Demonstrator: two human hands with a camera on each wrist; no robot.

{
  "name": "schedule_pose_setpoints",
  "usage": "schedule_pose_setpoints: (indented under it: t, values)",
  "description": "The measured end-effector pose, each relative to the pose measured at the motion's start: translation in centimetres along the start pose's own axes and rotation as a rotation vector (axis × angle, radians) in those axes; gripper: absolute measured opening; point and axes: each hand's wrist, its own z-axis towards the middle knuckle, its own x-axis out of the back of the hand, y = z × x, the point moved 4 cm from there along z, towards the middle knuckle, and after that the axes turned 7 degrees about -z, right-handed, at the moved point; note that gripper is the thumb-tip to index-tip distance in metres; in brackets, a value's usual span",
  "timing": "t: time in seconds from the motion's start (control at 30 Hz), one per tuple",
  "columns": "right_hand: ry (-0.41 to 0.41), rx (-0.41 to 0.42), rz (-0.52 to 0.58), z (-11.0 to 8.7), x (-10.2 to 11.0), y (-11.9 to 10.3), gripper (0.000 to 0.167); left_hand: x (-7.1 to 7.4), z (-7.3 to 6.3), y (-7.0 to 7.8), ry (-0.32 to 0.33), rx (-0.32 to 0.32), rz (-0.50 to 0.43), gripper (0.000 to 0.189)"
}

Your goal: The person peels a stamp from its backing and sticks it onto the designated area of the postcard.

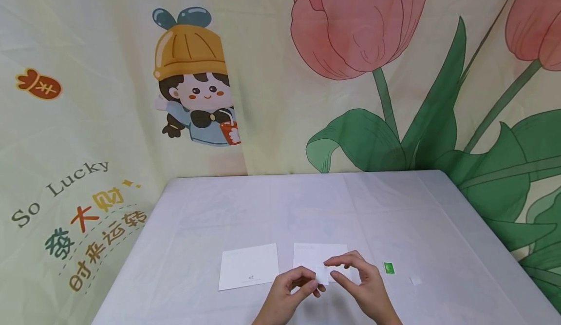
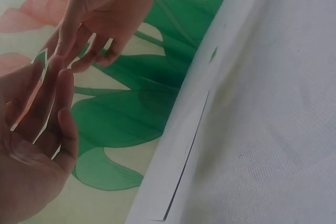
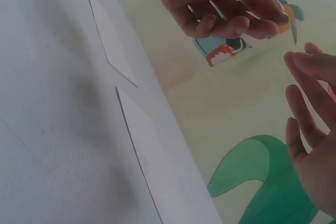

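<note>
My left hand (image 1: 290, 288) pinches a small stamp-like piece (image 1: 322, 275) between thumb and index finger. It looks white in the head view and shows green with a white edge in the left wrist view (image 2: 42, 61). Just to its right is my right hand (image 1: 365, 286), thumb and forefinger apart and nothing held between them. In the right wrist view its fingertips (image 3: 296, 59) come close below the piece. Both hands are raised over the front of the table, partly covering the right white card (image 1: 307, 257).
On the white-covered table (image 1: 197, 208), another white card (image 1: 249, 266) with small print lies to the left. Right of my hands are a small green stamp-like rectangle (image 1: 388, 268) and a pale scrap (image 1: 415, 280). A printed curtain (image 1: 271, 96) hangs behind the table.
</note>
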Motion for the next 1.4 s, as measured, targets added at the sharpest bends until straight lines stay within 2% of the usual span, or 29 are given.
schedule_pose_setpoints:
  t: [0.27, 0.47, 0.63, 0.8, 1.0, 1.13, 1.23, 1.3, 1.4]
  values:
    - [-0.026, 0.01, 0.019, -0.6, -0.7, 2.2, 0.021, 0.0, -0.1, -0.2, -0.012, -0.009, -0.006, 0.016]
    - [-0.02, 0.019, 0.002, -0.5, -0.6, 2.2, 0.019, -0.1, -0.1, -0.2, -0.022, -0.035, 0.0, 0.015]
    - [-0.015, -0.033, -0.01, -0.5, -0.5, 2.2, 0.014, -0.1, 0.0, -0.3, -0.03, -0.041, 0.005, 0.013]
    - [0.011, -0.059, -0.017, -0.4, -0.4, 2.2, 0.013, 0.0, 0.2, -0.4, -0.016, -0.056, 0.073, 0.01]
    - [0.019, -0.077, -0.016, -0.5, -0.5, 2.5, 0.012, 0.0, 0.2, 0.3, 0.073, -0.062, 0.133, 0.012]
    - [0.008, -0.1, -0.022, -0.6, -0.7, 2.5, 0.011, 0.0, 0.3, 0.8, 0.145, -0.152, 0.156, 0.008]
    - [-0.012, -0.078, -0.02, -0.6, -0.8, 2.2, 0.011, 0.0, 0.3, 1.0, 0.19, -0.235, 0.191, 0.002]
    - [-0.022, -0.063, -0.018, -0.7, -0.8, 2.1, 0.011, 0.0, 0.2, 1.3, 0.229, -0.266, 0.213, 0.005]
    - [-0.037, -0.066, -0.007, -0.8, -1.0, 2.1, 0.011, -0.1, 0.1, 2.4, 0.307, -0.313, 0.24, 0.007]
